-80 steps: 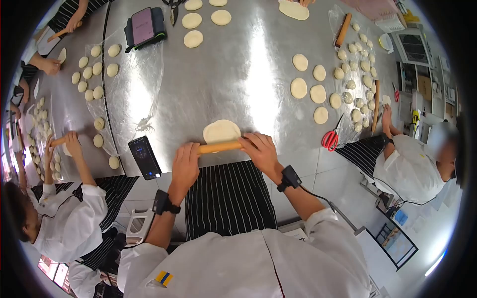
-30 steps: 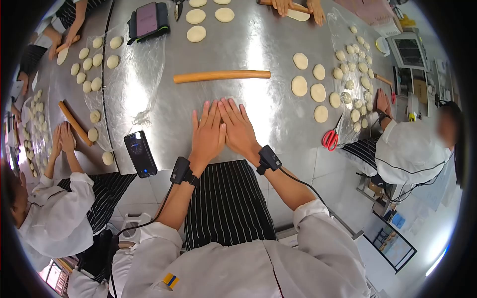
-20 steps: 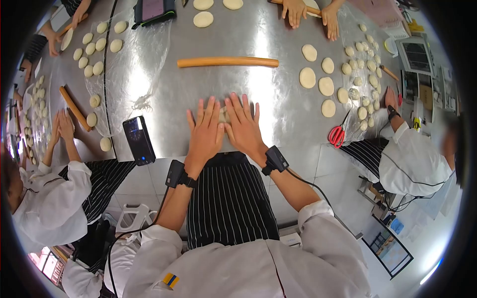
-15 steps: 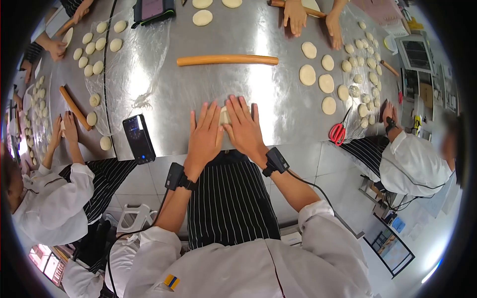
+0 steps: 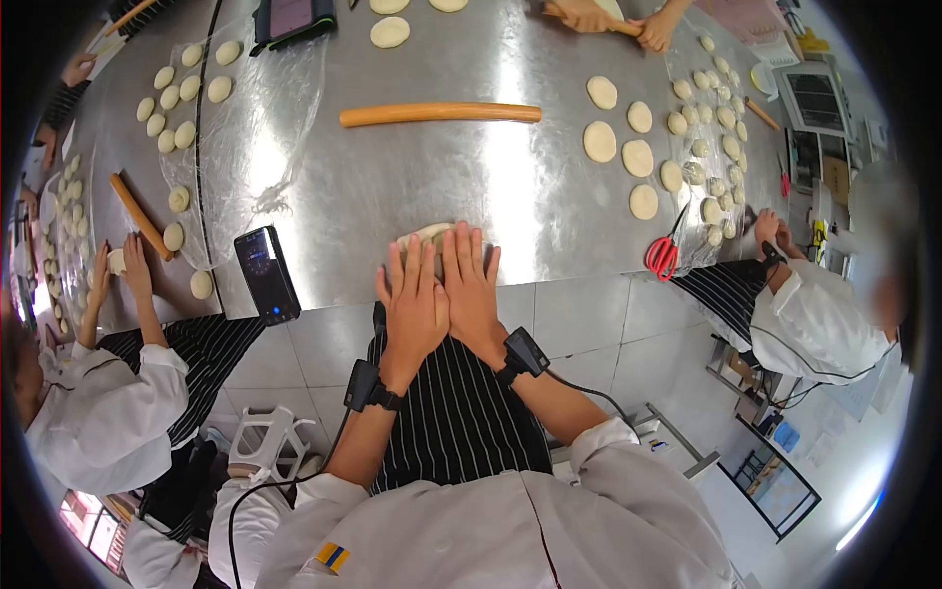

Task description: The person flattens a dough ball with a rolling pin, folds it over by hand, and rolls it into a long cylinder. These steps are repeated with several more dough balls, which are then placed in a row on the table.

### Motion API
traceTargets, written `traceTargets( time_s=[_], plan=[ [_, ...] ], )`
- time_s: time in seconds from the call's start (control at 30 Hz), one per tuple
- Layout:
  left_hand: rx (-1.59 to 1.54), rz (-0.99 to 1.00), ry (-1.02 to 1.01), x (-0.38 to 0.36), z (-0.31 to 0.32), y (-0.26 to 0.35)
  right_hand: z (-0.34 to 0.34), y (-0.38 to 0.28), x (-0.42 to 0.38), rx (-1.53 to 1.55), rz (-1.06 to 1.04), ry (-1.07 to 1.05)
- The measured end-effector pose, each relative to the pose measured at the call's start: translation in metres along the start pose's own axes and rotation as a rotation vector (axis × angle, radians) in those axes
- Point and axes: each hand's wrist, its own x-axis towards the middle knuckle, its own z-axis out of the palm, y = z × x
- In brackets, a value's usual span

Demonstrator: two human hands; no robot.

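A pale piece of dough (image 5: pixel 424 235) lies at the near edge of the steel table, mostly hidden under my fingers. My left hand (image 5: pixel 414 299) rests on it palm down, fingers stretched forward. Beside it, with the thumbs meeting, my right hand (image 5: pixel 469 285) also lies flat over the dough, fingers extended. Both wrists carry black strapped devices with cables. Farther forward on the table, a wooden rolling pin (image 5: pixel 442 114) lies crosswise, apart from both hands.
A phone (image 5: pixel 267 275) lies left of my hands at the table edge. Red-handled scissors (image 5: pixel 663 257) lie to the right. Flattened dough rounds (image 5: pixel 600 142) and dough balls on plastic sheeting are beyond them. Co-workers stand on both sides; across the table, a person's hands (image 5: pixel 655 31) hold a rolling pin.
Both my hands have drawn back toward the table's near edge and slightly left, still flat on the dough. More of the dough's far edge shows beyond my fingertips.
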Motion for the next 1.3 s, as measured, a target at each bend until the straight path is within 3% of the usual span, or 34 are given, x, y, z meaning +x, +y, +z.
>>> traceTargets(
  time_s=[0.13,0.3,0.43,0.63,0.7,0.77,0.87,1.07,1.1,1.23,1.3],
  plan=[
    [0.115,-0.05,-0.029,0.007,0.0,-0.002,0.005,0.004,0.003,0.06,0.015,0.032],
    [-0.111,-0.041,-0.1,-0.022,-0.001,0.005,-0.002,-0.01,-0.025,0.05,0.045,-0.03],
    [-0.047,-0.041,0.009,-0.012,0.002,0.005,0.004,-0.004,-0.011,0.073,0.014,0.058],
    [-0.102,-0.06,-0.119,-0.028,-0.002,0.006,0.011,-0.006,-0.042,0.13,0.042,-0.007],
    [0.05,-0.071,-0.041,-0.041,0.0,0.009,0.011,-0.007,-0.043,0.105,0.05,0.011],
    [0.085,-0.05,0.008,-0.021,0.0,0.009,0.002,-0.007,-0.022,0.109,-0.027,0.165],
    [-0.12,-0.027,-0.103,0.03,-0.013,0.009,-0.013,0.0,0.02,0.125,-0.058,0.133],
    [0.03,0.02,-0.162,-0.027,0.011,0.007,-0.004,0.011,-0.035,0.004,-0.055,0.001],
    [0.028,0.019,-0.158,-0.017,0.011,0.008,-0.001,0.012,-0.045,0.009,0.003,-0.026],
    [0.087,0.025,-0.041,0.088,-0.004,-0.002,-0.013,0.026,0.058,0.004,-0.06,0.149],
    [0.135,0.044,-0.017,0.1,-0.004,-0.009,-0.013,0.037,0.087,-0.006,-0.079,0.135]
  ],
)
